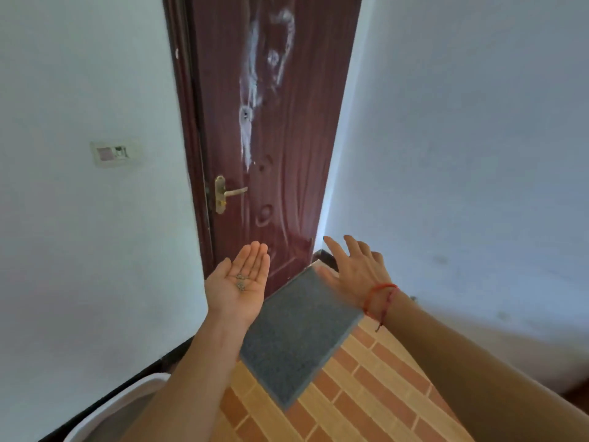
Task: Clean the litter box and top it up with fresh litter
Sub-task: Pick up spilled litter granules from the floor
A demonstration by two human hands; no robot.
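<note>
The left hand (243, 282) lies flat and palm up, fingers together and pointing toward 12 o'clock, with a few small dark litter granules (241, 281) resting loose in the hollow of the palm; nothing is gripped, the grains simply sit there. The right hand (353, 269) is palm down with fingers spread wide, reaching toward 11 o'clock and holding nothing; whether it touches the mat below it cannot be told. A red string bracelet (381, 296) circles its wrist.

Under and between both hands lies a grey door mat (296, 336), its long axis running from 7 o'clock to 1 o'clock, its far end just beside the foot of a dark red wooden door (271, 122) with a brass lever handle (228, 194). The mat rests on a floor (366, 393) of orange and tan brick-pattern tiles.

The litter box (127, 400), only a white rim and grey inside showing, sits at 8 o'clock at the frame's lower left, against the white wall (79, 250), partly hidden by the left forearm. A wall switch plate (112, 153) is at 10 o'clock.
</note>
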